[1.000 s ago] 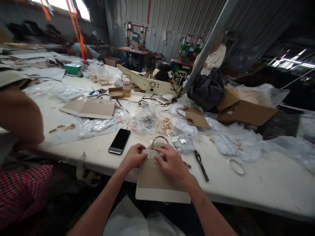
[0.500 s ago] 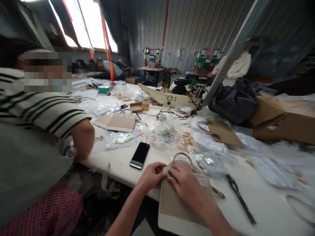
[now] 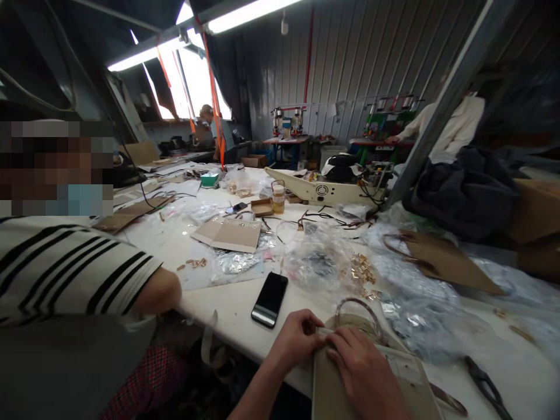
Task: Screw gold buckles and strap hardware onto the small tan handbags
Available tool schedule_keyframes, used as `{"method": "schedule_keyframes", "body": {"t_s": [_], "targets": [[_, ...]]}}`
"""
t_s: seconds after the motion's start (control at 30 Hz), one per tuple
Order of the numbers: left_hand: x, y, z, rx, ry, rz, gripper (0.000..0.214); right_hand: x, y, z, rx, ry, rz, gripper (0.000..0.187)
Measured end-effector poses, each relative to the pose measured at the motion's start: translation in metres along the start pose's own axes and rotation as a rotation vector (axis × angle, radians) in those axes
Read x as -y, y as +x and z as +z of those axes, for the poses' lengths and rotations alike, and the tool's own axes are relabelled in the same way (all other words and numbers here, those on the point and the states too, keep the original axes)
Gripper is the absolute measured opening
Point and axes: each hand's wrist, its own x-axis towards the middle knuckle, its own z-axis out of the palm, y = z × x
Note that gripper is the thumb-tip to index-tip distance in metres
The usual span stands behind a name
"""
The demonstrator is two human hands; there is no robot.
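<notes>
A beige bag panel (image 3: 324, 385) lies at the table's front edge, with a thin brown handle (image 3: 365, 304) looping up at its far end. My left hand (image 3: 298, 339) pinches the panel's upper left corner between thumb and fingers. Beside it, my right hand (image 3: 359, 364) lies over the panel, its curled fingers gripping the same top edge. Whatever small part may be between the fingertips is hidden. A second brown strap end (image 3: 448, 398) sticks out from under the panel's right side. Left of my hands rests a black phone (image 3: 270, 299).
A dark hand tool (image 3: 485, 382) lies at right. Beyond are clear plastic bags (image 3: 319, 256), gold metal fittings (image 3: 362, 269), another beige panel (image 3: 230, 233), a brown panel with a handle (image 3: 455, 262) and a cream machine (image 3: 301, 186). A co-worker's striped sleeve (image 3: 87, 274) is close at left.
The view has tilted up and turned left, so things sit lower and further right. Both hands stay on the panel's top edge. The co-worker in the back now stands more upright.
</notes>
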Motion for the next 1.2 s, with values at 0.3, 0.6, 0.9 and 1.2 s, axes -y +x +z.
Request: {"method": "schedule_keyframes", "body": {"t_s": [0.3, 0.6, 0.9, 1.2], "targets": [[0.001, 0.001, -0.002, 0.048, 0.049, 0.067, 0.036, 0.021, 0.012, -0.026, 0.166, 0.01, 0.15, 0.014], [-0.002, 0.001, -0.003, 0.059, 0.057, 0.068, 0.038, 0.022, 0.009, -0.03, 0.149, 0.025, 0.139, 0.014], [-0.003, -0.002, -0.004, 0.052, 0.088, 0.059, 0.036, 0.006, 0.015, -0.044, -0.081, 0.554, 0.408, 0.028], [0.002, -0.001, -0.004, 0.057, 0.045, 0.027, 0.044, 0.021, 0.016, -0.033, -0.037, 0.648, 0.526, 0.012]]}}
